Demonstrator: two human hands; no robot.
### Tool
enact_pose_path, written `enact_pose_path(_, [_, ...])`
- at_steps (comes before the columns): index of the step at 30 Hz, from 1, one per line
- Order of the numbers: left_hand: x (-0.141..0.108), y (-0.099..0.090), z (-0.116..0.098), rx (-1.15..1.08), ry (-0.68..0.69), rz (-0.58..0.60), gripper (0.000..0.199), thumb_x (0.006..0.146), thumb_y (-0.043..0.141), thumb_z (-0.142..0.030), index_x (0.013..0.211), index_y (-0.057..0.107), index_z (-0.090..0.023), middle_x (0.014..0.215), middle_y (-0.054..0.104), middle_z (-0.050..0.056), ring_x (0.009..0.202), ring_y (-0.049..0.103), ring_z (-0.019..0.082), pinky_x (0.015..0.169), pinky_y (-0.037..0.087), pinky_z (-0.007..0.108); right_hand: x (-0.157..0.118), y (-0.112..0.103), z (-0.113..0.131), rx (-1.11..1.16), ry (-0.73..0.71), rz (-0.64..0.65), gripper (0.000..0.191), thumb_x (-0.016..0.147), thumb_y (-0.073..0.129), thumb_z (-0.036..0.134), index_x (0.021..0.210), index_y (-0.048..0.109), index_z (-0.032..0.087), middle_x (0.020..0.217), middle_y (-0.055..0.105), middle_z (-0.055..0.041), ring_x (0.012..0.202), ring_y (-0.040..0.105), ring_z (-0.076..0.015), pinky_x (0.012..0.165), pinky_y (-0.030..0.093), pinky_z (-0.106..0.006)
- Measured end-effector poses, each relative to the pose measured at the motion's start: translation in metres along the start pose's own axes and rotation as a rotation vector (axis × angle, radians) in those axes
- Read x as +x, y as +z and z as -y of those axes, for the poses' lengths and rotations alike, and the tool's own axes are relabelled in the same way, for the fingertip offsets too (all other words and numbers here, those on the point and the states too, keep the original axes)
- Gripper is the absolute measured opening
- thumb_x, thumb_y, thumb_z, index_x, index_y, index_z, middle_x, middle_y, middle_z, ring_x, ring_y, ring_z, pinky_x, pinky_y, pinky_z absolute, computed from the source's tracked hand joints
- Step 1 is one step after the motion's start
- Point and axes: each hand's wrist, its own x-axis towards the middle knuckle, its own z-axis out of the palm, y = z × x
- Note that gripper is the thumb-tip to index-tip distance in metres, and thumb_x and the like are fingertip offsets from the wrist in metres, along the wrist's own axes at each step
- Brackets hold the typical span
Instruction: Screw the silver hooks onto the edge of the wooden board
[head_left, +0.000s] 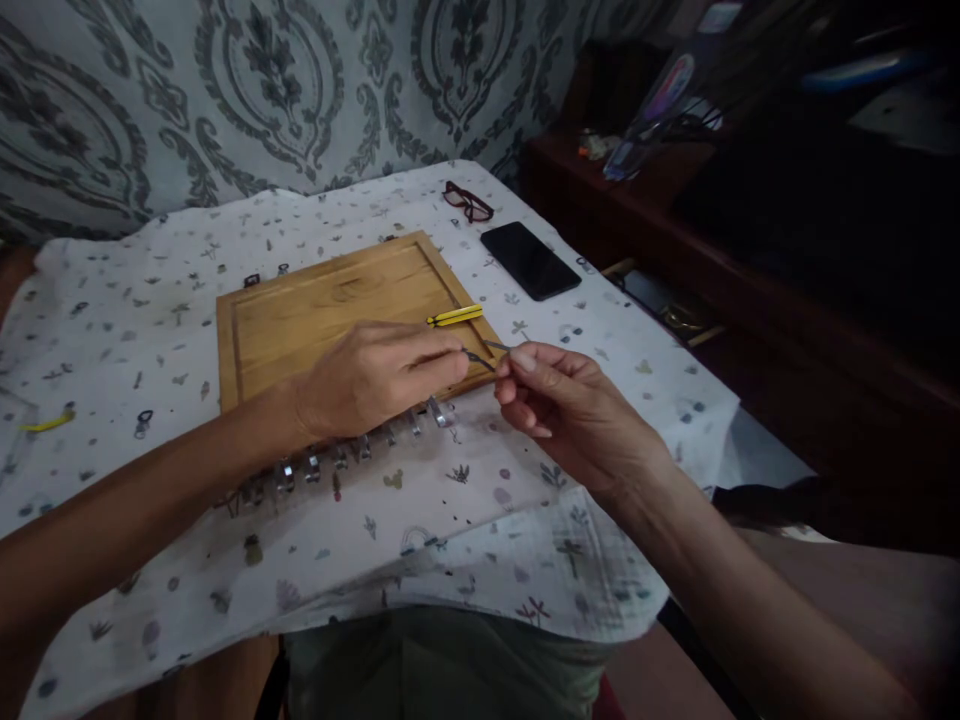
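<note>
My left hand (371,380) pinches a thin dark metal tool (478,358) between thumb and fingertips, above the front corner of a wooden board (330,310). My right hand (562,405) holds a small grey metal piece (496,346) in its fingertips, close to the tool's tip. A yellow-and-black striped stick (454,316) lies on the board just beyond my left fingers. Along the board's front edge runs a row of several small metal clips (337,458), partly hidden under my left hand.
A patterned white cloth (150,340) covers the table, with a black phone (530,260) and dark-framed glasses (467,201) beyond the board. A yellow strip (49,422) lies at the left. A dark wooden cabinet (750,270) stands at the right, patterned wallpaper behind.
</note>
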Motion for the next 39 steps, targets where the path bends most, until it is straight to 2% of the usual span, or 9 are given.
enact_pose_path(3, [-0.006, 0.004, 0.008, 0.064, 0.117, 0.027, 0.026, 0.109, 0.052, -0.020, 0.096, 0.075, -0.020, 0.098, 0.082, 0.002, 0.088, 0.078, 0.014, 0.081, 0.061, 0.021, -0.003, -0.001, -0.014, -0.096, -0.056, -0.005, 0.046, 0.073, 0.089, 0.065, 0.078, 0.078, 0.021, 0.066, 0.068, -0.0006, 0.050, 0.049, -0.0077, 0.042, 0.031, -0.021])
enact_pose_path(5, [-0.010, 0.005, 0.014, 0.030, 0.110, 0.061, 0.021, 0.108, 0.055, -0.018, 0.101, 0.074, -0.019, 0.102, 0.082, 0.003, 0.092, 0.079, 0.014, 0.084, 0.061, 0.021, -0.006, -0.002, -0.023, -0.179, -0.092, -0.005, 0.043, 0.076, 0.087, 0.064, 0.081, 0.081, 0.022, 0.064, 0.067, -0.0007, 0.052, 0.050, -0.0091, 0.044, 0.034, -0.023])
enact_pose_path(8, [-0.011, 0.006, 0.019, -0.063, 0.007, 0.161, 0.017, 0.106, 0.057, -0.018, 0.110, 0.074, -0.020, 0.106, 0.082, 0.004, 0.095, 0.078, 0.016, 0.086, 0.060, 0.024, -0.007, -0.004, -0.030, -0.293, -0.122, 0.010, 0.040, 0.080, 0.085, 0.063, 0.082, 0.083, 0.023, 0.064, 0.070, -0.0010, 0.057, 0.056, -0.0126, 0.054, 0.046, -0.027])
enact_pose_path(11, [-0.010, 0.007, 0.022, -0.167, -0.137, 0.259, 0.016, 0.100, 0.061, -0.015, 0.106, 0.076, -0.020, 0.103, 0.081, 0.004, 0.093, 0.077, 0.018, 0.081, 0.058, 0.026, -0.004, -0.008, -0.034, -0.374, -0.120, 0.030, 0.038, 0.083, 0.083, 0.061, 0.077, 0.082, 0.023, 0.070, 0.075, -0.0025, 0.065, 0.065, -0.0153, 0.067, 0.054, -0.030])
enact_pose_path(15, [-0.007, 0.011, 0.027, -0.260, -0.317, 0.278, 0.015, 0.094, 0.062, -0.014, 0.092, 0.077, -0.019, 0.093, 0.080, 0.002, 0.082, 0.074, 0.017, 0.075, 0.054, 0.026, 0.000, -0.015, -0.039, -0.439, -0.096, 0.031, 0.036, 0.088, 0.079, 0.057, 0.078, 0.082, 0.022, 0.064, 0.074, -0.0011, 0.060, 0.064, -0.0137, 0.063, 0.051, -0.027])
enact_pose_path(19, [-0.003, 0.015, 0.031, -0.385, -0.469, 0.316, 0.015, 0.092, 0.063, -0.017, 0.089, 0.078, -0.018, 0.087, 0.079, 0.001, 0.075, 0.071, 0.016, 0.067, 0.052, 0.025, 0.001, -0.018, -0.042, -0.474, -0.073, 0.051, 0.039, 0.087, 0.078, 0.060, 0.078, 0.083, 0.023, 0.065, 0.075, -0.0020, 0.063, 0.066, -0.0149, 0.063, 0.053, -0.027])
enact_pose_path(27, [0.007, 0.024, 0.040, -0.466, -0.525, 0.473, 0.014, 0.088, 0.067, -0.017, 0.082, 0.079, -0.019, 0.078, 0.077, -0.001, 0.070, 0.067, 0.014, 0.063, 0.048, 0.024, 0.002, -0.016, -0.044, -0.529, -0.050, 0.054, 0.045, 0.089, 0.075, 0.065, 0.080, 0.083, 0.021, 0.068, 0.076, -0.0028, 0.064, 0.067, -0.0146, 0.063, 0.053, -0.026])
enact_pose_path(33, [0.020, 0.023, 0.033, -0.330, -0.657, 0.636, 0.014, 0.089, 0.068, -0.020, 0.083, 0.079, -0.014, 0.080, 0.077, 0.001, 0.072, 0.066, 0.014, 0.062, 0.041, 0.025, 0.001, -0.015, -0.041, -0.574, -0.047, 0.087, 0.046, 0.094, 0.072, 0.062, 0.083, 0.082, 0.019, 0.071, 0.077, -0.0035, 0.067, 0.067, -0.0145, 0.064, 0.052, -0.026])
enact_pose_path(39, [0.030, 0.023, 0.026, -0.292, -0.737, 0.684, 0.012, 0.089, 0.070, -0.016, 0.079, 0.077, -0.014, 0.074, 0.074, -0.001, 0.069, 0.063, 0.013, 0.061, 0.039, 0.026, 0.001, -0.016, -0.040, -0.601, -0.054, 0.114, 0.043, 0.096, 0.070, 0.057, 0.081, 0.080, 0.018, 0.073, 0.076, -0.0037, 0.067, 0.067, -0.0141, 0.065, 0.051, -0.027])
